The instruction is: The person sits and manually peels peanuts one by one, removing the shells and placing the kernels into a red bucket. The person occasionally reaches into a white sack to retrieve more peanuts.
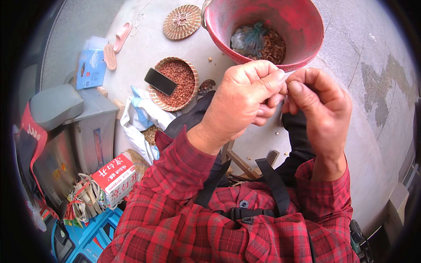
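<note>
My left hand point(251, 90) and my right hand point(317, 98) meet fingertip to fingertip over my lap, just in front of a red bucket point(218, 36). Thumb and forefinger are pinched on each; whatever may lie between them is hidden by the fingers. Brown peanut shells point(273, 46) and a knotted translucent plastic bag point(251, 38) lie in the bottom of the bucket. Left of my knees, a woven basket point(196, 86) holds reddish shelled peanuts point(179, 77), with a black smartphone point(160, 81) resting on top. Unshelled peanuts point(151, 134) show inside a white woven sack point(135, 115).
A round woven lid point(182, 22) lies on the concrete floor beyond the basket. Pink slippers point(123, 36), a blue box point(90, 69), a grey bin point(95, 128) and a red-and-white carton point(115, 176) stand along the left. Wooden stool legs point(241, 162) show beneath me.
</note>
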Available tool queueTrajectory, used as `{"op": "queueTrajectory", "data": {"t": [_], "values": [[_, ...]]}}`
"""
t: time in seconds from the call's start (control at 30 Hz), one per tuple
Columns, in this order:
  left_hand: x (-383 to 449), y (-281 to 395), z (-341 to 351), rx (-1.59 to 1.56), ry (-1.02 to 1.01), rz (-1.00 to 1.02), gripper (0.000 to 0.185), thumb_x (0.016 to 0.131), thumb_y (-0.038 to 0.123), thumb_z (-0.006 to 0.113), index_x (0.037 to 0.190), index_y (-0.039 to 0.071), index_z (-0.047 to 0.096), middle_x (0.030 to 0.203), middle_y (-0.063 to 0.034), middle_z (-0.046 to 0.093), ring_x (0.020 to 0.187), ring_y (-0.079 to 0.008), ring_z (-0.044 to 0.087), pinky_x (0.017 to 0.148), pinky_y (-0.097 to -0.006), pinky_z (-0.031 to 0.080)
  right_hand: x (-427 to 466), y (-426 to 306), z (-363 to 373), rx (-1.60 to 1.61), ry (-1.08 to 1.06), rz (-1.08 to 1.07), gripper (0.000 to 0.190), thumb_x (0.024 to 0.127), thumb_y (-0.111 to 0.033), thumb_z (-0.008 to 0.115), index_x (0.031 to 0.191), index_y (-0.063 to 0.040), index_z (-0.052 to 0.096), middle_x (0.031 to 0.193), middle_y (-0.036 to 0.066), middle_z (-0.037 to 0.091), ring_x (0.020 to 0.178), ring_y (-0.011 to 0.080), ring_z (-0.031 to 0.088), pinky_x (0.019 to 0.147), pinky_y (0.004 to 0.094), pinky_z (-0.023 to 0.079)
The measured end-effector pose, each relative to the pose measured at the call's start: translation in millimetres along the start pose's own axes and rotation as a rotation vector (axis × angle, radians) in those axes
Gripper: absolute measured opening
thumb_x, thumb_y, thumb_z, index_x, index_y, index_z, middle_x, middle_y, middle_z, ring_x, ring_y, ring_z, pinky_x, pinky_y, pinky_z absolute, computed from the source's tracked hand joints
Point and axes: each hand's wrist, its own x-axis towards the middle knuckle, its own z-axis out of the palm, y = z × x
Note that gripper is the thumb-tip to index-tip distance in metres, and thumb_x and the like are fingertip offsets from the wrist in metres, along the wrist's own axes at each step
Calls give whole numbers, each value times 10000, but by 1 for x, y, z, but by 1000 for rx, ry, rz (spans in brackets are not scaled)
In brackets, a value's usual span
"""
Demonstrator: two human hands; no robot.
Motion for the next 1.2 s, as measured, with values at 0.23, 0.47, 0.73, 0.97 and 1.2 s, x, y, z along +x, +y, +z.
{"op": "queueTrajectory", "data": {"t": [0.23,0.47,0.73,0.97,1.2], "values": [[6,-3,-6,-178,-80,-26,316,1007,288,422,830,33,479,634,-10,429,430,-17,275,356,-165,216,4,-4,-17,214,32,193,181,879,-112,642,947,54,618,815,70,630,630,96,565,582,230,480],[-1,3,-6,-68,9,105,426,1000,311,438,636,102,364,575,-11,369,405,-43,259,332,-178,175,17,-7,-77,-258,51,56,286,885,-210,640,1049,24,652,863,82,670,748,133,633,728,261,504],[9,5,-5,2,-30,77,441,1024,347,352,663,94,379,624,-18,375,428,-42,229,347,-177,176,-62,342,-202,-547,468,413,363,856,-385,617,934,-37,685,895,99,701,802,193,659,694,349,483],[13,-5,-30,25,105,29,376,1033,311,330,742,82,395,643,-10,369,438,-29,259,337,-158,211,-125,336,-123,-727,165,46,232,861,-146,553,1046,-12,595,893,158,653,804,323,650,710,362,513],[25,-14,-19,87,89,-49,365,1012,316,410,739,74,429,654,-27,430,447,-32,287,364,-165,218,-98,360,-134,-184,363,433,243,855,-126,568,1031,28,634,933,176,633,913,320,626,804,352,490]]}}
